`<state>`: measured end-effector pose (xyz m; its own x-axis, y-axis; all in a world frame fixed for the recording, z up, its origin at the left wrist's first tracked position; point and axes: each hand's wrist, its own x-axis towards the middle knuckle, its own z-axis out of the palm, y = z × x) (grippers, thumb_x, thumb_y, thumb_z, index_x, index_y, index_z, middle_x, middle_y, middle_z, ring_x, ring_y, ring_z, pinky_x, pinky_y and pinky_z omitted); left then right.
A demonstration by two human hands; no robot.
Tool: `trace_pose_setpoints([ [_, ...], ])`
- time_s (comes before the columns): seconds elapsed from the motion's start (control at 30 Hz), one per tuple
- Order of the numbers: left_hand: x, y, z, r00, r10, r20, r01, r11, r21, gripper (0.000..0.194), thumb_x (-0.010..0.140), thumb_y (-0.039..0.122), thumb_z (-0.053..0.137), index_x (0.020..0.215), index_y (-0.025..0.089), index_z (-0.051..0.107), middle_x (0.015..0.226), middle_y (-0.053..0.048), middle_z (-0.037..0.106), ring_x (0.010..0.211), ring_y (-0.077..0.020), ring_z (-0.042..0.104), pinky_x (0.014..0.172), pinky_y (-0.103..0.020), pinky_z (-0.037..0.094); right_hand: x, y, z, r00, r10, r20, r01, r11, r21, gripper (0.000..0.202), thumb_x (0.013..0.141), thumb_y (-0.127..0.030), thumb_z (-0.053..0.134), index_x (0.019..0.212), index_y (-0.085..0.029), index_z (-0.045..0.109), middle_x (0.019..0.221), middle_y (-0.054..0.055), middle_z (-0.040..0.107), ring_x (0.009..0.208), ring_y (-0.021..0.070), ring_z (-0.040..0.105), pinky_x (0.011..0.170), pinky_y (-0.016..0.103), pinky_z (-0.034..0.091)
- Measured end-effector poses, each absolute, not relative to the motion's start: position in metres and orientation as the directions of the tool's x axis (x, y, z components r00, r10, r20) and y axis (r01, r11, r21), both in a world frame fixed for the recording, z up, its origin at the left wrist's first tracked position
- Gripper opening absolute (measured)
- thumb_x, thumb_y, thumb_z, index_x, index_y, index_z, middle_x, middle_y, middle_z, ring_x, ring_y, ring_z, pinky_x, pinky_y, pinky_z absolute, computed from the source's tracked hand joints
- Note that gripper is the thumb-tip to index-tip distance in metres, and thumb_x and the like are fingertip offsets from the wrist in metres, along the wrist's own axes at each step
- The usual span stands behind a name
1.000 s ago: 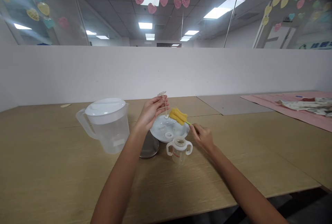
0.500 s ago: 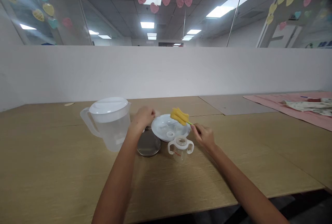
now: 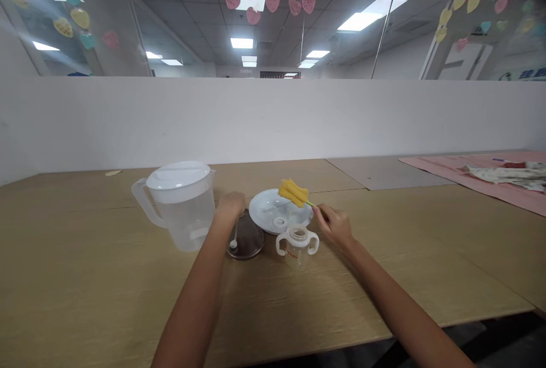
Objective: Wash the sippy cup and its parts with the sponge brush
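My right hand [image 3: 335, 224] is closed on the thin green handle of a yellow sponge brush [image 3: 293, 193], whose head is over a white plate [image 3: 260, 209]. Small clear and white parts, one a ring [image 3: 280, 222], lie in the plate. In front of it stands a clear cup with two white handles [image 3: 297, 245]. My left hand [image 3: 231, 206] is above the far left edge of a dark round dish [image 3: 249, 240]; its fingers point away and are blurred. A thin stick with a small white end [image 3: 233, 244] shows below that hand, over the dish.
A translucent lidded pitcher [image 3: 185, 203] stands left of my left forearm. A small flat piece [image 3: 113, 173] lies at the back left. On the right, a pink cloth [image 3: 447, 172] bears patterned fabric [image 3: 507, 174]. A white wall [image 3: 264, 118] rises behind the table [image 3: 106, 277].
My left hand has moved left and down, away from the plate to the dark dish. The thin stick now shows over the dish. My right hand and the sponge brush have shifted slightly left.
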<state>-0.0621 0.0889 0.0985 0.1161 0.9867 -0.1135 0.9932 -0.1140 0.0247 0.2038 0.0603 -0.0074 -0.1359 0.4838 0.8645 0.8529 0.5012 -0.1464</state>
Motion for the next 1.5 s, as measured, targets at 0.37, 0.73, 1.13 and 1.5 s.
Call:
trace_pose_setpoints([
  [0.37, -0.024, 0.096, 0.07, 0.329, 0.941, -0.081, 0.944, -0.328, 0.03, 0.03, 0.072, 0.011, 0.052, 0.1, 0.015, 0.064, 0.109, -0.014, 0.062, 0.098, -0.024, 0.059, 0.082, -0.03, 0.046, 0.204, 0.061, -0.007, -0.113, 0.536, 0.836, 0.859, 0.476, -0.189, 0.042, 0.091, -0.039, 0.034, 0.065, -0.014, 0.057, 0.051, 0.001, 0.05, 0.046, 0.0076, 0.041, 0.05, 0.02, 0.026],
  [0.73, -0.028, 0.074, 0.109, 0.48, 0.814, 0.329, 0.792, -0.562, 0.236, 0.035, 0.072, 0.027, 0.059, 0.103, 0.016, 0.048, 0.107, -0.008, 0.051, 0.095, -0.0202, 0.053, 0.082, -0.032, 0.044, 0.203, 0.066, -0.005, -0.095, 0.693, 0.715, 0.854, 0.425, -0.299, 0.046, 0.089, -0.044, 0.03, 0.062, -0.015, 0.054, 0.051, 0.002, 0.052, 0.047, 0.0091, 0.043, 0.05, 0.021, 0.025],
  [1.13, -0.025, 0.046, 0.135, 0.647, 0.695, 0.313, 0.45, -0.68, 0.578, 0.045, 0.074, 0.026, 0.059, 0.118, 0.02, 0.053, 0.116, -0.004, 0.058, 0.102, -0.0166, 0.055, 0.089, -0.028, 0.044, 0.2, 0.06, -0.009, -0.085, 0.547, 0.833, 0.813, 0.521, -0.259, 0.047, 0.087, -0.048, 0.041, 0.057, -0.014, 0.055, 0.048, 0.0, 0.048, 0.044, 0.0067, 0.038, 0.05, 0.02, 0.027],
  [1.5, -0.03, 0.046, 0.137, 0.641, 0.696, 0.323, 0.336, -0.633, 0.697, 0.044, 0.067, 0.023, 0.068, 0.111, 0.02, 0.061, 0.12, -0.005, 0.057, 0.109, -0.0192, 0.053, 0.096, -0.031, 0.041, 0.202, 0.057, -0.01, -0.145, 0.383, 0.912, 0.828, 0.552, -0.1, 0.051, 0.087, -0.046, 0.043, 0.047, -0.015, 0.047, 0.042, -0.002, 0.039, 0.041, 0.0053, 0.032, 0.047, 0.02, 0.025],
])
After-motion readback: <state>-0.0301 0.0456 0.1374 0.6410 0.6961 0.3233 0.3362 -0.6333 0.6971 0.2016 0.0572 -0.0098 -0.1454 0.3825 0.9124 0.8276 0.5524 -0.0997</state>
